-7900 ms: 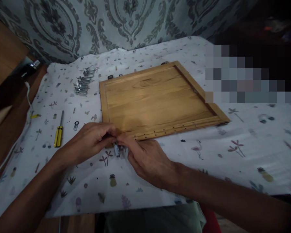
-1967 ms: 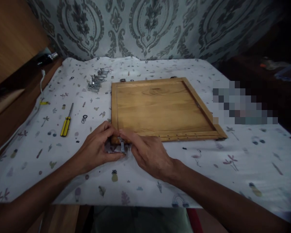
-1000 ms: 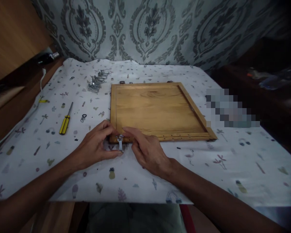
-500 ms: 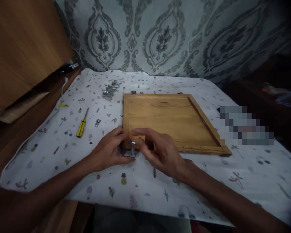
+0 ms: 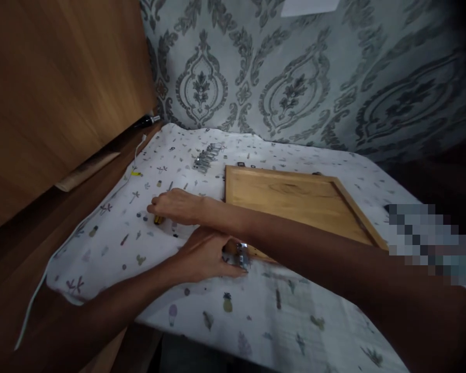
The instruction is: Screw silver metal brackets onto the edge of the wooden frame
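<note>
We see a grey ornamental backdrop spanning the upper frame, a wooden panelled surface upper left, a white cable lower left.

The right grip has left the metal cabinet hinge at the corner of the wooden panel and crossed to the yellow-and-black screwdriver; it now covers most of that tool, the handle's end showing below; the right forearm now passes over the left grip and hides much of the panel's near edge; the view has swung left and upward, bringing a white sheet into sight at the top.
</note>
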A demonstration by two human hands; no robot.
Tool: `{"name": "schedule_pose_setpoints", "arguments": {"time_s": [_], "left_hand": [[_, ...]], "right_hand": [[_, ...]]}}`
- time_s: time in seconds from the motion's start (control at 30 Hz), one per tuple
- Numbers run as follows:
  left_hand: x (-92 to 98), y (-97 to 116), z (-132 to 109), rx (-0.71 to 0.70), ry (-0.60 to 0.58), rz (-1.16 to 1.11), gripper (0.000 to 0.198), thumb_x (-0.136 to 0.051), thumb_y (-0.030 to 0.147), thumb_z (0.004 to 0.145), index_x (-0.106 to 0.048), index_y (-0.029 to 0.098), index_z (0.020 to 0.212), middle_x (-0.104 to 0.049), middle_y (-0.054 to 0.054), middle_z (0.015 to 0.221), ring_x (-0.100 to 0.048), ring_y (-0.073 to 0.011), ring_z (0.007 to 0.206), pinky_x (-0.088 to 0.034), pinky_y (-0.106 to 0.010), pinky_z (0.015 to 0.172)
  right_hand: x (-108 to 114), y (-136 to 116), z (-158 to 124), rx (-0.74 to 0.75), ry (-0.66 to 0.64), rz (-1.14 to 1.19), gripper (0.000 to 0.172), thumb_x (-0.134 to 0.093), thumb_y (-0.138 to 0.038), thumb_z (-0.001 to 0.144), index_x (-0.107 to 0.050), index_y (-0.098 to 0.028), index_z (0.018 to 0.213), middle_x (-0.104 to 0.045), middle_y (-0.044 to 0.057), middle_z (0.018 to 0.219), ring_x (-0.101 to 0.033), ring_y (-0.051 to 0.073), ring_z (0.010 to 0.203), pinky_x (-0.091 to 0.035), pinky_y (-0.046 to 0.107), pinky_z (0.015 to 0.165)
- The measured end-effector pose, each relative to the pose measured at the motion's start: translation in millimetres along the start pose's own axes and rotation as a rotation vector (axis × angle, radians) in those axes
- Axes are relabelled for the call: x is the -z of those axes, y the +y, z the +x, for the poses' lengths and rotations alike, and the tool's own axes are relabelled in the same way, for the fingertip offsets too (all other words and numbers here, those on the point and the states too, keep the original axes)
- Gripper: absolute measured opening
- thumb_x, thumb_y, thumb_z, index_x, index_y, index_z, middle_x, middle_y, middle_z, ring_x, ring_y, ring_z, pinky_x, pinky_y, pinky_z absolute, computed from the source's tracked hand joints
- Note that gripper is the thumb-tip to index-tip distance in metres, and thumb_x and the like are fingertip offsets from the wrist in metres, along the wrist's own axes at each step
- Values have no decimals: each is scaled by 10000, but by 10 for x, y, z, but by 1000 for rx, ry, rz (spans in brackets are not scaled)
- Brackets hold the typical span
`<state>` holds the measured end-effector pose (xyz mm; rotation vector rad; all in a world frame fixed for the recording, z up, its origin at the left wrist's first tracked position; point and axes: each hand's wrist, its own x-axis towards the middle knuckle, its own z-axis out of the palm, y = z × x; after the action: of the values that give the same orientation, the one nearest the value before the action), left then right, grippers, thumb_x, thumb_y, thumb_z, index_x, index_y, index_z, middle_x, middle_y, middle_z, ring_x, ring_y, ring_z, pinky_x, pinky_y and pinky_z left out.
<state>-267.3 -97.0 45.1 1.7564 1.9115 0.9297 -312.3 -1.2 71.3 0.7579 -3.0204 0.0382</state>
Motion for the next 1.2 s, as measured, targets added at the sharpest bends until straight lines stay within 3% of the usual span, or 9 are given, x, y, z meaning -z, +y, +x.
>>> {"name": "schedule_pose_setpoints", "arguments": {"time_s": [0.2, 0.23, 0.27, 0.3, 0.4, 0.5, 0.6, 0.87, 1.2], "left_hand": [[20, -21, 27, -20, -101, -24, 362, -860, 302, 703, -679, 208, 1001, -678, -75, 1149, -654, -310, 1090, -528, -442, 944], [21, -28, 28, -28, -105, -41, 334, -857, 308, 715, -677, 210, 979, -661, -76, 1150, -646, -302, 1092, -529, -435, 935], [22, -34, 27, -37, -106, -54, 324, -856, 315, 722, -674, 215, 971, -646, -70, 1137, -641, -289, 1076, -533, -423, 914], [22, -40, 24, -42, -103, -63, 324, -848, 318, 735, -669, 223, 987, -629, -60, 1126, -635, -276, 1062, -535, -409, 891], [24, -49, 8, -41, -116, -59, 358, -839, 351, 749, -650, 231, 1027, -587, -36, 1094, -618, -248, 1015, -525, -380, 832], [28, -54, -3, -33, -130, -51, 334, -816, 356, 764, -635, 225, 1011, -567, -23, 1074, -609, -229, 974, -511, -362, 802], [31, -67, -7, -44, -125, -56, 323, -799, 377, 782, -630, 223, 1010, -554, -22, 1052, -592, -217, 938, -498, -350, 768], [28, -65, -1, -39, -126, -28, 290, -798, 371, 777, -604, 213, 923, -521, -6, 1002, -566, -208, 908, -481, -363, 788], [36, -35, 17, -30, -133, -24, 283, -799, 372, 770, -593, 207, 871, -508, -1, 954, -551, -200, 873, -474, -353, 765]], "right_hand": [[298, 18, -477, -205, 222, 111, 190, -395, -98, 1027, -464, -177, 1186, -636, 89, 1175, -631, 185, 1009, -495, 328, 816], [358, -18, -646, -274, 318, 143, 181, -358, -141, 1052, -417, -178, 1218, -615, 82, 1182, -628, 162, 1014, -510, 313, 842], [407, -75, -828, -381, 544, 250, 136, -400, -181, 1051, -412, -196, 1185, -611, 52, 1120, -635, 140, 948, -528, 283, 803], [442, -152, -1015, -465, 765, 344, 121, -443, -206, 1042, -403, -225, 1155, -594, 19, 1058, -631, 117, 863, -535, 251, 737], [437, -438, -1507, -609, 1195, 503, 108, -522, -252, 1018, -416, -275, 1009, -531, -15, 954, -576, 89, 671, -495, 213, 540], [303, -665, -1771, -725, 1385, 491, 100, -532, -246, 1012, -441, -284, 998, -529, -21, 928, -520, 73, 566, -457, 202, 457], [169, -752, -1826, -730, 1372, 539, 101, -550, -259, 1006, -456, -288, 1028, -561, -19, 1019, -518, 63, 570, -465, 201, 454], [41, -742, -1844, -682, 1040, 598, 192, -572, -320, 1001, -476, -280, 1162, -570, -13, 945, -583, 119, 678, -572, 279, 602], [12, -724, -1844, -671, 1022, 593, 170, -579, -270, 988, -473, -271, 1121, -541, -20, 898, -569, 108, 639, -537, 263, 541]]}}
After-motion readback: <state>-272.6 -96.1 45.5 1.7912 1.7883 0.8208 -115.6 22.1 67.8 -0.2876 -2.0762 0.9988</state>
